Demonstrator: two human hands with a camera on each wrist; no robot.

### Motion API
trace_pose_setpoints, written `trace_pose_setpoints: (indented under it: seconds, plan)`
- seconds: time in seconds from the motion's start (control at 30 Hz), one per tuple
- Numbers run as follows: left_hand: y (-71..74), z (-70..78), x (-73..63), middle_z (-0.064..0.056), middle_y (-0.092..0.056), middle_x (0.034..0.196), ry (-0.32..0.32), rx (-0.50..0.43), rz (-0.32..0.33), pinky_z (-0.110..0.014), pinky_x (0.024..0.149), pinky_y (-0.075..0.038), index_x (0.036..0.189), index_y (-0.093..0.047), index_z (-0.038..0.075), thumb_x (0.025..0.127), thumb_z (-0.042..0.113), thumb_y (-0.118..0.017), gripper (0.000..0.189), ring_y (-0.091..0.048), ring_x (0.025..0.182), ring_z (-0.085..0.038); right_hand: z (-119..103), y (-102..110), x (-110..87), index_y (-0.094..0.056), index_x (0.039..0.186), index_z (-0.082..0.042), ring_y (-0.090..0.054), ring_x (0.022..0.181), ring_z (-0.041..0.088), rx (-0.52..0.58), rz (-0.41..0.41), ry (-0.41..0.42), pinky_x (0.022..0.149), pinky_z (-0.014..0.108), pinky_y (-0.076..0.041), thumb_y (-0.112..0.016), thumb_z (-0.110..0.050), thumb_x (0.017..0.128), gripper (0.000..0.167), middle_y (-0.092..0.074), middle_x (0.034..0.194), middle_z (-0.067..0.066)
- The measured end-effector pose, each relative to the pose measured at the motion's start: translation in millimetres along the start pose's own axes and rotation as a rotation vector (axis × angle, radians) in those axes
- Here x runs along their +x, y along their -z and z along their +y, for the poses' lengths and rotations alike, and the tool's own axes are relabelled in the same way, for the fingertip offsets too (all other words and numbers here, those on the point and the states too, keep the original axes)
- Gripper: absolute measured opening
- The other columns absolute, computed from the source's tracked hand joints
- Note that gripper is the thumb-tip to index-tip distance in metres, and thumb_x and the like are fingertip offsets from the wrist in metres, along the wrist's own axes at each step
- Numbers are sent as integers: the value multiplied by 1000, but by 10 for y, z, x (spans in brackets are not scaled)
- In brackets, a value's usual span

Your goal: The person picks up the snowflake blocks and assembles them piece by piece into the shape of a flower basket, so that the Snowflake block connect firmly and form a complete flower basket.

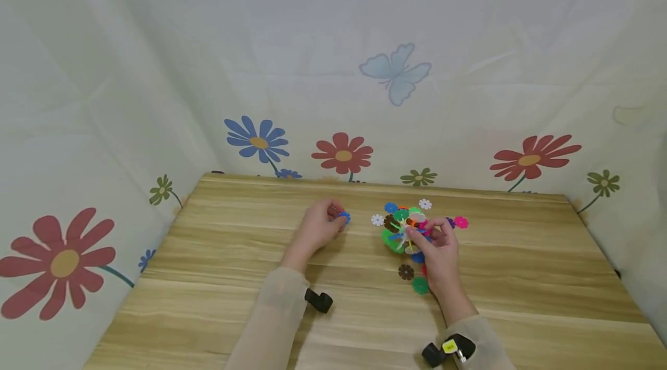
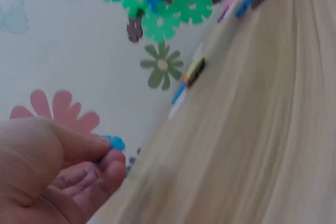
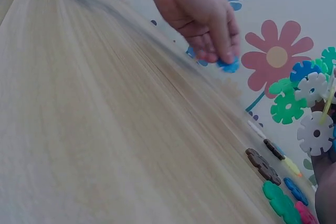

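Blue disc [image 1: 345, 218] at tip of left grip [image 1: 319, 226]

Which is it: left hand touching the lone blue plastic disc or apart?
Touching: the left wrist view shows the left hand pinching the blue disc, no gap.

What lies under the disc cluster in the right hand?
Lower than the cluster, a brown disc and a green disc lie on the table, on the near side. In the head view, the cluster and right hand hide what is directly beneath.
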State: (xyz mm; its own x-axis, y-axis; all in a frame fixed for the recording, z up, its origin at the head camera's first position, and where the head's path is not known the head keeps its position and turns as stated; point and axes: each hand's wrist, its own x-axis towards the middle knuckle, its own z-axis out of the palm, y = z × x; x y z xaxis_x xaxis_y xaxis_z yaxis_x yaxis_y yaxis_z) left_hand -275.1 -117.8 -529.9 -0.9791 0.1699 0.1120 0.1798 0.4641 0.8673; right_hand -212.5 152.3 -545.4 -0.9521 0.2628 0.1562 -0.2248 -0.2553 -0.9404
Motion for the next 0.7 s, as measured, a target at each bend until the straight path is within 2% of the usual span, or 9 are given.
trace_pose_setpoints:
  seconds: [0.1, 0.17, 0.23, 0.43, 0.57, 0.7]
  plan:
    - [-42, 192, -53, -14, -69, 97, 7, -223, -26, -39, 72, -67, 114, -67, -2, 104, 1, -73, 13, -75, 75, -20, 1, -7, -1, -52, 102, -1, -66, 89, 12, 10, 2, -4, 73, 20, -58, -78, 10, 95, 29, -65, 93, 2]
    - [-86, 317, -92, -15, -69, 100, -12, -307, -39, -42, 75, -67, 117, -67, -3, 103, -1, -73, 15, -77, 76, -22, 2, -10, -2, -53, 102, -1, -64, 87, 12, 16, 4, -9, 72, 20, -58, -78, 10, 95, 29, -65, 93, 1]
    - [-137, 437, -133, -15, -71, 101, -40, -344, -59, -43, 75, -68, 118, -69, -3, 103, -1, -73, 15, -78, 78, -25, 4, -11, -4, -53, 102, -1, -64, 86, 12, 19, 8, -17, 71, 20, -58, -79, 11, 93, 30, -64, 92, 1]
    - [-288, 633, -213, -7, -76, 96, -143, -285, -84, -41, 75, -67, 113, -75, 2, 103, 4, -76, 10, -79, 83, -31, 10, -3, -8, -52, 101, -3, -64, 88, 13, 17, 7, -40, 72, 21, -60, -82, 15, 89, 36, -62, 92, 1]
    - [-330, 651, -231, -1, -77, 93, -173, -221, -51, -33, 73, -65, 108, -77, 7, 102, 8, -79, 7, -77, 82, -22, 14, 3, -3, -51, 103, -2, -66, 90, 14, 11, -5, -43, 74, 21, -61, -81, 17, 89, 38, -62, 95, 2]
    - [-357, 636, -225, 1, -77, 91, -202, -163, -44, -27, 72, -63, 105, -78, 7, 101, 10, -81, 6, -72, 78, -12, 11, 8, -2, -50, 107, 0, -69, 88, 13, 11, -12, -47, 74, 22, -62, -80, 17, 89, 39, -65, 93, 3]
